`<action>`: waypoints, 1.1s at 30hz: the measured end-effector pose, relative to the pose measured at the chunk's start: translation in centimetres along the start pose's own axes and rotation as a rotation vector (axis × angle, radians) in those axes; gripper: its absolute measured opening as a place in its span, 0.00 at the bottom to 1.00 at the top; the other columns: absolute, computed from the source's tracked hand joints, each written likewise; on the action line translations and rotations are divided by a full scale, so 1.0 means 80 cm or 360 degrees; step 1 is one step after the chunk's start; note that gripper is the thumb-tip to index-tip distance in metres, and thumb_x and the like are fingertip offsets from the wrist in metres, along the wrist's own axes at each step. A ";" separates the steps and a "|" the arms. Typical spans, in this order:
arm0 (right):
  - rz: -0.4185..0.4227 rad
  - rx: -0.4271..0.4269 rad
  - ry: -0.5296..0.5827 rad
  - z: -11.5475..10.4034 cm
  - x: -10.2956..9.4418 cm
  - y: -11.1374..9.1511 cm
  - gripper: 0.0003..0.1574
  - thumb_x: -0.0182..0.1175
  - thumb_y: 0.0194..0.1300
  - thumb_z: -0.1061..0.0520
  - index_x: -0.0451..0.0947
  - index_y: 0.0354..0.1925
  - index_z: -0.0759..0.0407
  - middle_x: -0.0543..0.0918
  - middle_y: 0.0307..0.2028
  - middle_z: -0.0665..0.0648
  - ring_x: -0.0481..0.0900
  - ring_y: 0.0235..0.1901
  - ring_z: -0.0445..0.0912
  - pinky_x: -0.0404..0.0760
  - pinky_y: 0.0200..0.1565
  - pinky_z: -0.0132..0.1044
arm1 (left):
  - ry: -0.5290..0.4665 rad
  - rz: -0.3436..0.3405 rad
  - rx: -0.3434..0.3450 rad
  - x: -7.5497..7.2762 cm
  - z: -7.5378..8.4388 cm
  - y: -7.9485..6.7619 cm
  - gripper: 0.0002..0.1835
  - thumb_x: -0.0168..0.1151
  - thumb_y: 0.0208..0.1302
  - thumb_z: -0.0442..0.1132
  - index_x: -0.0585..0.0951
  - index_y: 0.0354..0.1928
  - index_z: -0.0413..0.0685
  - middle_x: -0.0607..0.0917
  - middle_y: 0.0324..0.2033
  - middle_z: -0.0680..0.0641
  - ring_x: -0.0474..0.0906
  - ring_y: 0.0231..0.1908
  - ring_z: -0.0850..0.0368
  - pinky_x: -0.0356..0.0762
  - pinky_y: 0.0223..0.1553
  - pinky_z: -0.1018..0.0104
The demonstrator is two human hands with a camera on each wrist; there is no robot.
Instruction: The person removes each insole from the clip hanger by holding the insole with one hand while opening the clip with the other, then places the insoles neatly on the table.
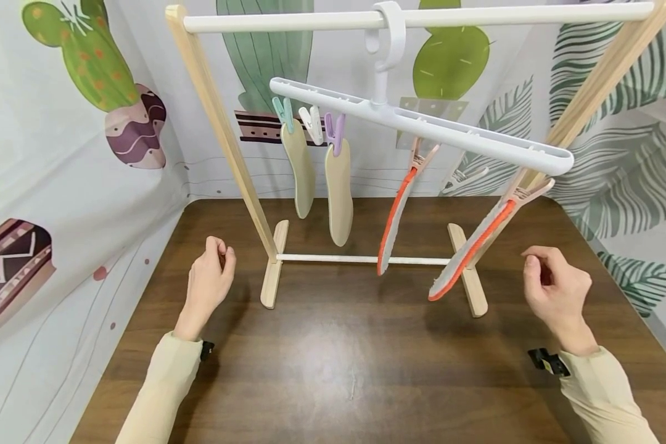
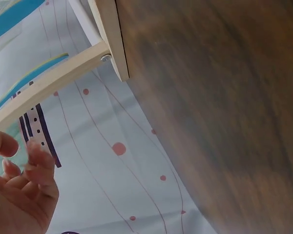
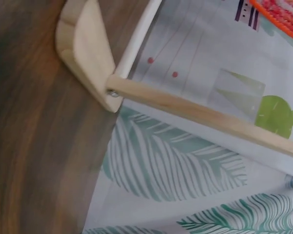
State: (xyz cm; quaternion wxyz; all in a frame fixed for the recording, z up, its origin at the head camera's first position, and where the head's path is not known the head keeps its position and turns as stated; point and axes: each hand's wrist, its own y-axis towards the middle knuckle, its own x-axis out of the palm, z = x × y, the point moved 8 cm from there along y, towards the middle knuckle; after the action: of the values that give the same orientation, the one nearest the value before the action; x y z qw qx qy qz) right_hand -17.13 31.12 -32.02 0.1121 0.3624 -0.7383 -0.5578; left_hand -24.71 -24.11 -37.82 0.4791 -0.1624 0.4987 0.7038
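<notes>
My left hand [image 1: 208, 279], loosely curled and holding nothing, hovers left of the wooden rack; its bent fingers [image 2: 40, 165] also show in the left wrist view. On the other side my right hand [image 1: 557, 287] hangs the same way, holding nothing. Between them a white clip hanger [image 1: 333, 105] hooks over the rack's top bar, tilted down to the right. Two beige insoles [image 1: 340, 191] hang from a teal clip [image 1: 283, 114] and a purple clip [image 1: 335, 132]. Two grey insoles with orange edges [image 1: 472, 253] hang from pale pink clips [image 1: 422, 157].
The wooden rack [image 1: 222, 129] stands on two feet [image 1: 274, 265] on the brown table [image 1: 322, 370], a white bar [image 1: 361, 259] joining them low down. A white clip [image 1: 312, 125] and a pale clip [image 1: 463, 177] hang without insoles. Patterned cloth [image 1: 144, 234] surrounds the table's back and sides.
</notes>
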 end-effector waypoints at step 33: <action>0.0016 0.0058 0.0387 -0.040 0.010 0.027 0.16 0.50 0.59 0.64 0.72 0.23 0.79 0.74 0.17 0.45 0.66 0.19 0.24 0.63 0.25 0.15 | -0.0189 0.0230 0.0326 -0.004 0.047 -0.015 0.03 0.51 0.60 0.34 0.72 0.29 0.44 0.72 0.13 0.53 0.67 0.15 0.62 0.63 0.18 0.75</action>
State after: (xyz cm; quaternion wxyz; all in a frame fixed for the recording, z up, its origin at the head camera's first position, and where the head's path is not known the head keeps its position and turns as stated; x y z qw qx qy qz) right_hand -16.73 28.48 -29.15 0.1970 0.4257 -0.7310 -0.4956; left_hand -22.62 -21.02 -36.54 0.4698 -0.0345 0.5491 0.6903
